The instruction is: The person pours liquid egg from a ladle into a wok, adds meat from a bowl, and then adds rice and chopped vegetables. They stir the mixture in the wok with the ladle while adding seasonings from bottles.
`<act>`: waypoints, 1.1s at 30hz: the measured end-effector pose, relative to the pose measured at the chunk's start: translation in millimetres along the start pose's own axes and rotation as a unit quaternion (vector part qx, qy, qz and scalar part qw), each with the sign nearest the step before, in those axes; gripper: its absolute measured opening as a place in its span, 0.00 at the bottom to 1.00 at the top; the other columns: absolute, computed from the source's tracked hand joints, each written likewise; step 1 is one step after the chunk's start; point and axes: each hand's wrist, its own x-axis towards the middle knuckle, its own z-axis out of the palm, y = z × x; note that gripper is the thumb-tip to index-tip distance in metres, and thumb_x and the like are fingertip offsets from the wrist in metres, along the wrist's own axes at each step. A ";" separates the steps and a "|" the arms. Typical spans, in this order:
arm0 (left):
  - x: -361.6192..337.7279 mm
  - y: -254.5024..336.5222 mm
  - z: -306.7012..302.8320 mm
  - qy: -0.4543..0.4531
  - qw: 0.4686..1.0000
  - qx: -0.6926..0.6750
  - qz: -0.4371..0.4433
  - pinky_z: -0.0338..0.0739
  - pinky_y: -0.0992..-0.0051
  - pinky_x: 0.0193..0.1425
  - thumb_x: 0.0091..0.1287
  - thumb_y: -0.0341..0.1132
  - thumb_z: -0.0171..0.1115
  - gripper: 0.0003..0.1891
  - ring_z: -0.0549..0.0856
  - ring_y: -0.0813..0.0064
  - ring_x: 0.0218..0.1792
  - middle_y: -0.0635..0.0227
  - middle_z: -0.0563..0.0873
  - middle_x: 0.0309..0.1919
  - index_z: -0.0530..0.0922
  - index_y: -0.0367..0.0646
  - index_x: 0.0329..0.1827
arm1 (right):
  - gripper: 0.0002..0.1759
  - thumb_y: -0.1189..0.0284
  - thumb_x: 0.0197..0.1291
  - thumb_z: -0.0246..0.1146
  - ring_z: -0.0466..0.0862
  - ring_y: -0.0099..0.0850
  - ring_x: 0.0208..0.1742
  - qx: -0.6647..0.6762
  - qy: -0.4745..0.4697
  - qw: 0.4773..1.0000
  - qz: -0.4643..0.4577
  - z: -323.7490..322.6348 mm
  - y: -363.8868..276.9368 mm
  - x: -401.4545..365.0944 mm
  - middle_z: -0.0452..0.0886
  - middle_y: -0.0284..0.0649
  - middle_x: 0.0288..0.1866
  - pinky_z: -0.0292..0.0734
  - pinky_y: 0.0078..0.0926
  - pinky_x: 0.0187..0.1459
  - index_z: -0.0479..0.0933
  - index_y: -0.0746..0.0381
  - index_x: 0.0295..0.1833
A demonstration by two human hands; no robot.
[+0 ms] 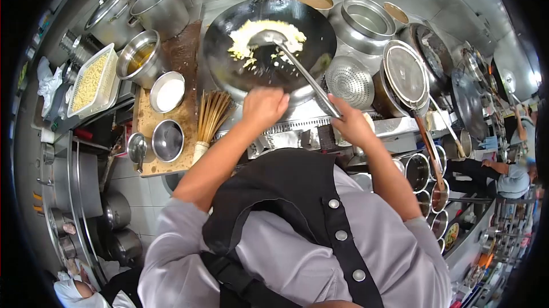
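Observation:
A large black wok [220, 50] stands on the range, with a loop handle at its far rim. Yellow and white pieces that look like scrambled egg [294, 36] lie across its middle. My left hand [264, 109] is closed at the wok's near rim; its fingertips are partly hidden. In my right hand [351, 120], closed around the end of the long metal handle, is a wok ladle [306, 73]. Its rounded head rests among the egg. Right of the wok sits a perforated strainer [350, 82].
Left, a wooden board [146, 159] carries metal bowls [168, 141] and a bamboo whisk [213, 113]. A white basket of noodles [91, 82] and steel pots [163, 13] stand beyond. A mesh skimmer [406, 73] lies right. Another person [512, 179] stands far right.

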 end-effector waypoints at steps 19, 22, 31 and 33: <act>31.1 -42.0 8.6 0.032 0.999 -0.012 -0.027 0.79 0.56 0.35 0.62 0.44 0.66 0.16 0.85 0.55 0.29 0.61 0.84 0.22 0.78 0.44 0.21 | 0.27 0.76 0.69 0.57 0.72 0.23 0.19 0.482 -0.028 0.874 0.047 13.2 -85.3 53.9 0.73 0.34 0.27 0.66 0.23 0.18 0.59 0.57 0.70; 31.1 -42.1 10.0 0.026 0.999 -0.012 -0.033 0.79 0.55 0.35 0.62 0.44 0.66 0.16 0.85 0.55 0.29 0.61 0.84 0.22 0.78 0.44 0.21 | 0.29 0.77 0.69 0.58 0.71 0.22 0.18 0.456 -0.012 0.890 0.027 6.6 -76.6 44.0 0.73 0.33 0.26 0.65 0.20 0.19 0.58 0.58 0.72; 31.9 -45.1 9.9 0.007 0.999 -0.020 -0.040 0.79 0.55 0.35 0.62 0.44 0.66 0.16 0.85 0.55 0.29 0.61 0.84 0.22 0.78 0.43 0.22 | 0.28 0.74 0.67 0.60 0.70 0.21 0.19 0.354 -0.068 0.931 0.067 -26.7 -70.1 87.9 0.71 0.32 0.26 0.58 0.20 0.14 0.62 0.56 0.71; 29.6 -45.3 14.0 0.017 0.999 -0.022 -0.037 0.79 0.55 0.35 0.62 0.45 0.66 0.16 0.85 0.54 0.29 0.61 0.84 0.22 0.79 0.43 0.22 | 0.28 0.74 0.67 0.59 0.70 0.21 0.19 0.376 -0.078 0.920 0.071 -47.8 -67.6 68.7 0.71 0.31 0.26 0.59 0.21 0.14 0.62 0.55 0.70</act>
